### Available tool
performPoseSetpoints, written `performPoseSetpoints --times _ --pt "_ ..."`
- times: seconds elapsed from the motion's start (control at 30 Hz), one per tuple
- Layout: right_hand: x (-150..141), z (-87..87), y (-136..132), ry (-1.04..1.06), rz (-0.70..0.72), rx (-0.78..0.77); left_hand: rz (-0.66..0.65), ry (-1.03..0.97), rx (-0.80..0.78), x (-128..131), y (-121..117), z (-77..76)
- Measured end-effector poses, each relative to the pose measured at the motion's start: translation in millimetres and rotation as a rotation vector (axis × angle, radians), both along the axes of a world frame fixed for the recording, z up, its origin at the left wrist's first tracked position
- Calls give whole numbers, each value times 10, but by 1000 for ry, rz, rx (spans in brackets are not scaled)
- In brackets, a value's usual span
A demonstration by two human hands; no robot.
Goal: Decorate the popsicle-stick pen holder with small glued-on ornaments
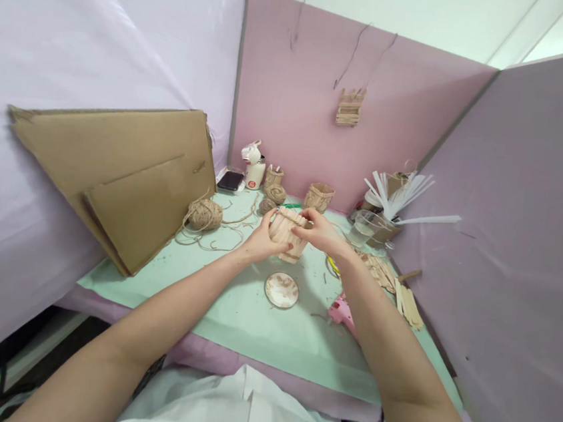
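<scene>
Between my two hands is a small cup made of upright wooden craft sticks [287,228], with twine round its upper rim and a band near its base. My left hand [261,239] wraps its left side, thumb across the front. My right hand [317,231] grips the right side, fingers at the twine near the rim. The cup is held above the table, tilted a little. Below it lies a round white dish [282,290] with brownish marks. A pink glue gun [342,313] rests beside my right forearm, which partly hides it.
A twine ball [204,214] with loose strands lies left, before leaning cardboard [148,183]. Behind stand another stick cup [319,196] and a white figurine bottle [253,168]. Glue sticks [401,193], a plastic cup [364,228] and loose craft sticks [407,303] are at right.
</scene>
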State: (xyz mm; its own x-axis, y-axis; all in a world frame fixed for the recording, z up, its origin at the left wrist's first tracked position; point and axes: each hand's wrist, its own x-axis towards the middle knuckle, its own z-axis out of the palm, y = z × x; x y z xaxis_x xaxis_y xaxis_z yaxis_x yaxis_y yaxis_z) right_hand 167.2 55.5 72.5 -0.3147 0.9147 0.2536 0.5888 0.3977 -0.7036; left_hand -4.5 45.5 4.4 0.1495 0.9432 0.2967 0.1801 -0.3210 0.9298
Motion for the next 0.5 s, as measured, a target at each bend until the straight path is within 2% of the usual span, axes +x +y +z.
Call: performPoseSetpoints --times 0.33,0.5 --pt "-6 -3 -6 -18 -21 30 -6 -23 0 -2 17 0" --pt "45 62 -101 87 -75 69 -43 -79 26 -3 106 -103"
